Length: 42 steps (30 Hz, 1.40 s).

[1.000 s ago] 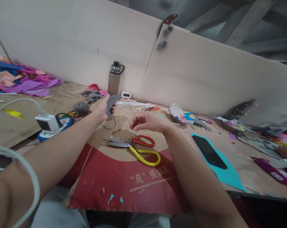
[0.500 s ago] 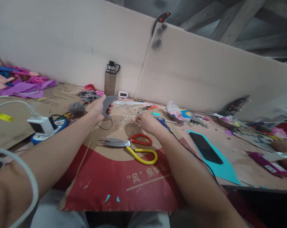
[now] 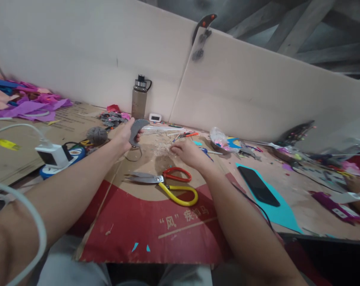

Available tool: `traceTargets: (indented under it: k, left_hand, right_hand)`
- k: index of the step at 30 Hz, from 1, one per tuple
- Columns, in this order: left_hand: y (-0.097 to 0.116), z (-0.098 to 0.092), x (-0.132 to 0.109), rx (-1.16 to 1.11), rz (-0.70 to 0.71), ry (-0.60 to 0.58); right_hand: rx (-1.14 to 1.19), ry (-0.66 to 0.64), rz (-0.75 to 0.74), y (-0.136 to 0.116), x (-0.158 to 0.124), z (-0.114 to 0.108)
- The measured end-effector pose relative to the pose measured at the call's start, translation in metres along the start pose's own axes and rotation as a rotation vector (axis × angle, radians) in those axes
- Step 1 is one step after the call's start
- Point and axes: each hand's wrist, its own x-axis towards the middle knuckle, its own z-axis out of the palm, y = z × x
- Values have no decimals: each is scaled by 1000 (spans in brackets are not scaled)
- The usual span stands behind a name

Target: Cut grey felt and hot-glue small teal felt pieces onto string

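Note:
My left hand (image 3: pixel 125 133) is raised over the cardboard sheet (image 3: pixel 144 222) and grips a curved grey felt piece (image 3: pixel 136 130), from which a thin thread hangs in a loop (image 3: pixel 134 155). My right hand (image 3: pixel 188 153) rests low on the cardboard, fingers curled and pinched at a patch of small scraps (image 3: pixel 162 147); what it holds is too small to make out. Scissors with a red and a yellow handle (image 3: pixel 168 183) lie closed just in front of both hands.
A water bottle (image 3: pixel 138 97) and small clock (image 3: pixel 155 117) stand at the back wall. Grey yarn ball (image 3: pixel 95 135), white charger with cable (image 3: pixel 51 155), purple paper scraps (image 3: pixel 28 105) on the left. A black phone (image 3: pixel 258 186) lies on teal paper at right; another person's hand (image 3: pixel 357 186) at far right.
My right hand dropped from mid-air to the cardboard near the scraps. The left hand kept holding the grey felt piece almost still.

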Motion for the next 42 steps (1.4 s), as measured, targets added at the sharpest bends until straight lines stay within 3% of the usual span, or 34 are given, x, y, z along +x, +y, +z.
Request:
traceTargets:
  k: [3,10,16,19,22,28,32,35,42]
  left_hand:
    - [0,2,-1,24,-8,-7]
    - [-2,-2,3,86,12,-18]
    - [-3,-2,3,67,27,-6]
    - [-3,0,1,62,23,4]
    - [-2,1,0,56,16,13]
    - [-1,2,-2,44,27,18]
    - [-1,2,-2,48,47,0]
    - [-1,1,-1,56,39,11]
    - [-2,0,0,74,17,4]
  right_hand:
    - [68,136,148,12,8,9]
    - [-80,13,31,6,36,53]
    - [-34,27,108,12,39,45]
    - [8,88,32,10,39,44]
    - [-4,31,-63,7,42,47]
    - [-57,-38,93,10,45,44]
    - [-36,21,36,6,42,41]
    - [-79,-26,4,3,41,41]
    - [-108,-26,104,-3,49,40]
